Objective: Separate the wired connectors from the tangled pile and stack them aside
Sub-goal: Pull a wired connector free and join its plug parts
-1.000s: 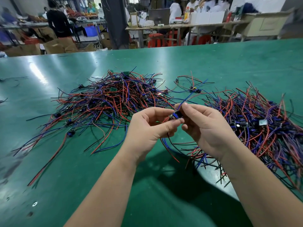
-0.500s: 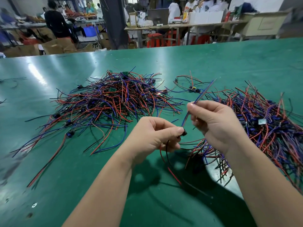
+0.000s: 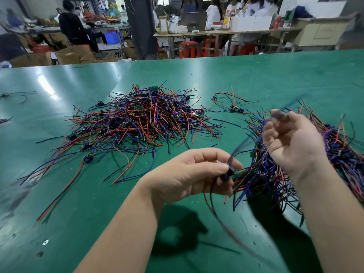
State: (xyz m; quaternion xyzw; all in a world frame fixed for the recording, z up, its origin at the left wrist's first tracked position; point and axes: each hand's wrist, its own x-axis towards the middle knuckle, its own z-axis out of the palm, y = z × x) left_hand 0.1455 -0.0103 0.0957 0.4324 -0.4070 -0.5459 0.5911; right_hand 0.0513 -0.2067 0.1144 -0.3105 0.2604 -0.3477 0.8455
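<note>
**Above the near edge of the green table [image 3: 275, 75]: one connector [image 3: 228, 172] in hand**

Head view, low and centre: left hand [image 3: 189, 174] closed round the small dark connector, pinched between thumb and fingers, red and black leads [image 3: 211, 194] dangling toward the table. Up and right of it, right hand [image 3: 291, 142], palm toward the camera, fingers loosely curled; blurred blue wire [image 3: 242, 143] rising from the connector past the fingertips, impossible to tell whether pinched or merely brushing by. Far and left, a broad tangled pile [image 3: 141, 119]; right, beneath the right hand, a second heap [image 3: 344, 150], wires more in line, probably the stack. Step in hand, by the look of it: freeing this one piece's wires. Next move: laying it onto the heap, leads aligned, no snagging of neighbours.
</note>
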